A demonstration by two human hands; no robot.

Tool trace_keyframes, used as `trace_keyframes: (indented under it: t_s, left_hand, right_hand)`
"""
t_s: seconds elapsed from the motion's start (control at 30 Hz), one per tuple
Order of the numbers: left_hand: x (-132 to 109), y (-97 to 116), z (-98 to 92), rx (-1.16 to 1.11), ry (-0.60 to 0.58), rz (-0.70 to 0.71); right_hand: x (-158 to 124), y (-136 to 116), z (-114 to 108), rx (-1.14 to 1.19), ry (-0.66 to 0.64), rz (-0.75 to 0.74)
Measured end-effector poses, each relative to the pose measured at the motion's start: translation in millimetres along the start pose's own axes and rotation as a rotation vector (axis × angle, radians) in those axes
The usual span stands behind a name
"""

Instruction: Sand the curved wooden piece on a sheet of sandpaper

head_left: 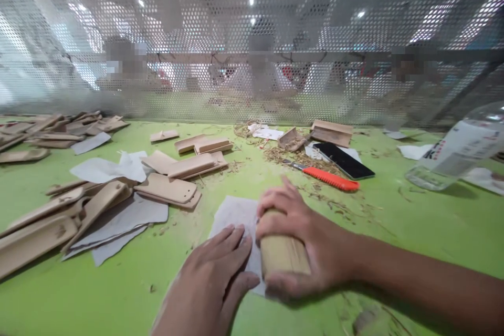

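My right hand (pixel 303 241) is wrapped round a pale curved bamboo piece (pixel 283 257), with fingers over its far end and thumb at its near edge. The piece is on or just above a whitish sheet (pixel 232 211) on the green table; I cannot tell if it touches. My left hand (pixel 214 268) lies flat with its fingers stretched over the left side of the sheet, holding nothing. Beyond my right hand is an orange-handled utility knife (pixel 331 178) with its blade out, among bamboo shavings (pixel 334 203).
Several bamboo pieces (pixel 165 189) and papers (pixel 134 220) lie at left, with a larger pile (pixel 74 131) behind. A black phone (pixel 346 160) sits behind the knife. A clear bottle (pixel 460 147) stands at right. A perforated screen (pixel 220 37) closes the far side; people are visible through it.
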State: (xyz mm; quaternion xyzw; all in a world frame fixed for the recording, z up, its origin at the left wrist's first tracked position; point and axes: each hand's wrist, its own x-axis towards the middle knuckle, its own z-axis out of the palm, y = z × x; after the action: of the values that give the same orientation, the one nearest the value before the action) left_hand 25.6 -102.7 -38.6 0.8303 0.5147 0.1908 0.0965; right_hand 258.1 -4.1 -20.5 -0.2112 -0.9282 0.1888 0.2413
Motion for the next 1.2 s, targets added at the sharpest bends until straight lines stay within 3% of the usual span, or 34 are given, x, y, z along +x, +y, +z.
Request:
trace_keyframes:
  t_s: [0.1,0.23,0.4,0.57,0.7,0.83,1.0,1.13,1.2]
  left_hand:
    - [-0.3,-1.0,0.7,0.011,0.007,0.007]
    - [-0.5,-0.3,1.2,0.018,0.008,-0.005]
    - [0.5,3.6,2.1,-0.011,0.051,0.019]
    - [-0.4,2.4,2.2,-0.013,0.074,0.041]
    - [-1.9,1.4,-1.2,-0.002,0.047,0.043]
    - [-0.7,4.9,-1.0,0.007,0.047,0.02]
    - [-0.3,7.4,2.4,0.011,0.034,0.012]
    - [-2.3,6.2,0.6,0.009,0.046,0.005]
    - [-3.6,5.0,-0.1,0.003,0.04,0.025]
  right_hand:
    - [1.4,-3.8,-0.2,0.028,-0.04,-0.119]
    - [0.7,-7.4,-0.2,-0.07,0.034,-0.036]
    - [-6.2,-15.2,3.5,0.037,-0.076,-0.195]
    - [-7.8,-12.3,3.2,-0.085,0.039,-0.015]
    - [-4.4,-7.9,3.1,0.02,-0.114,-0.194]
    - [0.3,-2.9,-1.3,-0.112,0.013,0.02]
    - [0.6,-4.7,-3.0,-0.028,-0.097,-0.105]
    - [-0.5,-0.4,-4.6,-0.151,-0.007,0.045]
    - [-1.8,-2.1,-4.0,-0.132,0.001,0.036]
